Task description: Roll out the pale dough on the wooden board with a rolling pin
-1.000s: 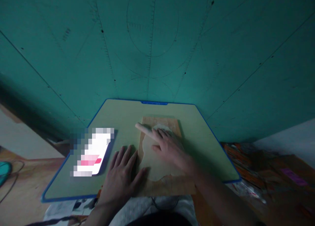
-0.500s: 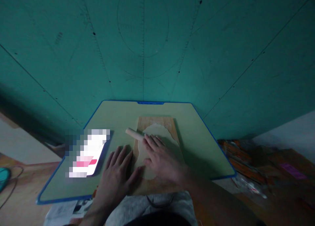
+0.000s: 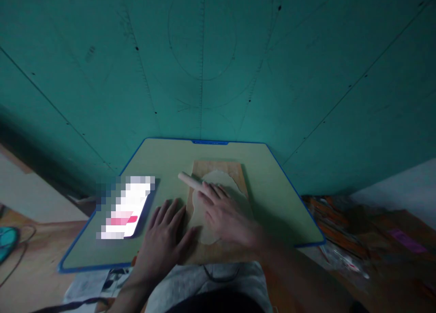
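Note:
A sheet of rolled-out dough lies on a wooden board, its edge uneven. Across the dough, at a slant, runs a pale wooden rolling pin; its left end sticks out past the board's left edge. My right hand presses on the pin from above, fingers stretched forward along it, and hides its right part. Flat beside the board's left edge rests my left hand, fingers spread, thumb over the board's near-left part. It holds nothing.
The board stands on a light folding table with a blue rim. A phone with a bright, pixelated screen lies left of my left hand. A green wall rises behind the table. Bags and boxes sit on the floor at right.
The rolling pin and my right hand have shifted slightly forward over the dough. My left hand stays in place. The whole view has moved a little.

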`<state>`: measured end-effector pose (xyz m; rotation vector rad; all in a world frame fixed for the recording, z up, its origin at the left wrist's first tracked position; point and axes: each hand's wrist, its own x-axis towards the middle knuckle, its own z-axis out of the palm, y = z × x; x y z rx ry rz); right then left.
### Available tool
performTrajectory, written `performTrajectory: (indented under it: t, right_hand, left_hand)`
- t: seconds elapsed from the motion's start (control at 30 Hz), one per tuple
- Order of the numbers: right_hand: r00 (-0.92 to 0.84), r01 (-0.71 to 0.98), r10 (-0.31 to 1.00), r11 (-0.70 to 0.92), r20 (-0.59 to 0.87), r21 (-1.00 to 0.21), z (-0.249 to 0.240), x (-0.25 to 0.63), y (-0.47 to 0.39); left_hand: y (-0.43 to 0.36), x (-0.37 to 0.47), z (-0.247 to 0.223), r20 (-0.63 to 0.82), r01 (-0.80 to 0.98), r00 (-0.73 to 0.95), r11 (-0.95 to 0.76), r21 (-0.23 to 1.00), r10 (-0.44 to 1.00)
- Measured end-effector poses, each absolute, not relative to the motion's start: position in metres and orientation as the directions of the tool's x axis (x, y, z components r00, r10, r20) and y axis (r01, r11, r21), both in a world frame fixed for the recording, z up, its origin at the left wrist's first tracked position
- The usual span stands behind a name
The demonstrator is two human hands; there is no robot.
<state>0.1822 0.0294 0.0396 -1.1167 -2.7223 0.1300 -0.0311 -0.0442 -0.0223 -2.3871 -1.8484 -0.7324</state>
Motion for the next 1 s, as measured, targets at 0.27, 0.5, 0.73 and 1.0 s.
performTrajectory:
  t: [0.27, 0.5, 0.73, 1.0]
  right_hand:
    - [-0.509, 0.842, 0.861, 0.496, -0.011, -0.211, 0.039, 0.205, 0.074]
    - [-0.597, 0.78, 0.795, 0.606, 0.105, -0.156, 0.041, 0.186, 0.04]
    - [-0.464, 0.876, 0.885, 0.463, 0.027, -0.136, 0.046, 0.19, 0.049]
    - [-0.39, 0.91, 0.921, 0.386, 0.009, -0.15, 0.049, 0.178, 0.056]
  left_hand:
    - [-0.043, -0.032, -0.022, 0.379, 0.925, 0.177, -0.285, 0.251, 0.908]
    - [-0.044, -0.031, -0.021, 0.366, 0.928, 0.173, -0.276, 0.252, 0.915]
    - [-0.045, -0.031, -0.018, 0.359, 0.936, 0.186, -0.276, 0.22, 0.915]
    - [-0.044, -0.032, -0.015, 0.315, 0.938, 0.189, -0.266, 0.223, 0.93]
